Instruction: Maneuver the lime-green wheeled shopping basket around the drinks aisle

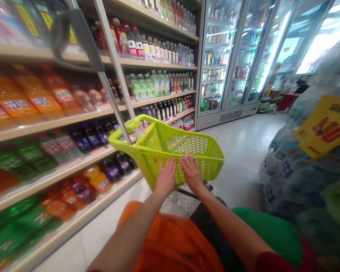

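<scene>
A lime-green shopping cart with a perforated plastic basket stands in front of me, side-on. No goods show in the visible part of its basket. My left hand lies against the near side wall, fingers stretched out and thumb apart. Just to its right, my right hand is at the near rim with bent fingers that seem to hook on the edge; its fingertips are hard to make out. At the cart's left end a metal pole slants upward, with a grey loop handle beside it.
Shelves of bottled drinks run along the left, close to the cart. Glass-door fridges stand at the back. Wrapped water packs with a yellow price sign are stacked on the right. Pale tiled floor lies between.
</scene>
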